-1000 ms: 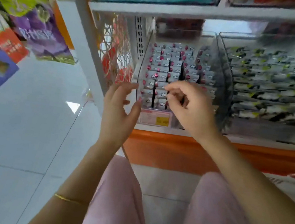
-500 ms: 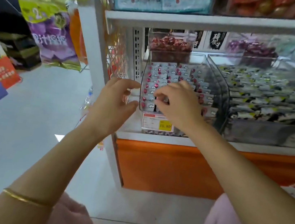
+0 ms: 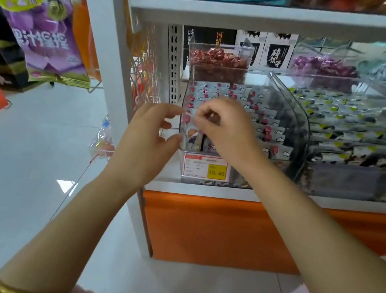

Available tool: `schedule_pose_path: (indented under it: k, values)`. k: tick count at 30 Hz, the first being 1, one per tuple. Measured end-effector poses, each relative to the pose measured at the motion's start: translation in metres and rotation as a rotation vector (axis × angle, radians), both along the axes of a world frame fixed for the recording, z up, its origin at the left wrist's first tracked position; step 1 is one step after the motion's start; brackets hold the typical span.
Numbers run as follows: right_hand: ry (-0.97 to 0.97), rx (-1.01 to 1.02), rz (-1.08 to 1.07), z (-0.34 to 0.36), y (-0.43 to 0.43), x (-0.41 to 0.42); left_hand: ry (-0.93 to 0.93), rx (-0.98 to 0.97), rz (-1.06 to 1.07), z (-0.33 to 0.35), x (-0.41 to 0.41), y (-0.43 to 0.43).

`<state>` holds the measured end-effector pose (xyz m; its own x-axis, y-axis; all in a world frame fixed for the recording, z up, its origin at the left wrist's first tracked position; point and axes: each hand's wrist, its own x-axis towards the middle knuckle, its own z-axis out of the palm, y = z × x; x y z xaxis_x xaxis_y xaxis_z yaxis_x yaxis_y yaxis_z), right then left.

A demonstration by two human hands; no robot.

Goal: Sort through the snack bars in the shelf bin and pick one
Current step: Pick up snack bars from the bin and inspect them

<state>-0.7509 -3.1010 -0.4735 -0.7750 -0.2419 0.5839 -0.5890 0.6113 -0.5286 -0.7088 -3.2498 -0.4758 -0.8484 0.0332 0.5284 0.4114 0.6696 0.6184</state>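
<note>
In the head view, the clear shelf bin stood on the lowest shelf of a white rack, above an orange base panel. Snack bars in silver wrappers with red marks filled it in upright rows.

The right hand reached over the bin's front rim, its knuckles hiding the middle rows. Its fingers were curled and bunched against the thumb just above the front-left bars. A pale scrap showed in the gap between them, but I could not tell whether they were clamped on a bar or only touching the wrapper tops.

The left hand was just beside the bin's front-left corner, outside it. Its fingers were spread apart and held nothing, and the thumb tip touched the clear wall. A gold bracelet circled that forearm.

Bars lay behind, to the right of and below the right hand's fingers. One front bar with a cartoon figure showed between the two hands.

A price tag with a yellow patch sat under the bin's front. A smaller bin of red sweets stood behind it, and a wide bin of dark packets stood to its right. A purple bag hung at the left over the pale floor.
</note>
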Motion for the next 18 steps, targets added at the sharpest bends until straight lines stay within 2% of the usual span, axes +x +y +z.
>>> schedule_pose_path:
  k: [3, 6, 9, 11, 13, 18]
  values:
    - [0.022, -0.322, 0.011, 0.013, 0.010, 0.014, 0.007, 0.047, 0.007, -0.001, 0.000, -0.001]
    - [-0.043, -0.573, 0.017, 0.016, 0.024, 0.028, -0.021, 0.065, -0.028, 0.000, 0.003, 0.006]
    - [-0.219, -0.831, 0.084, 0.014, 0.033, 0.038, -0.059, -0.012, -0.053, -0.002, 0.008, 0.012]
    - [-0.362, -0.989, 0.140, 0.011, 0.040, 0.042, -0.110, 0.018, -0.115, 0.000, 0.012, 0.014]
    - [-0.484, -1.035, 0.185, 0.008, 0.050, 0.046, -0.221, 0.143, -0.231, 0.004, 0.017, 0.014]
    - [-0.606, -0.891, 0.199, 0.002, 0.066, 0.052, -0.475, 0.423, -0.351, 0.003, 0.021, 0.012]
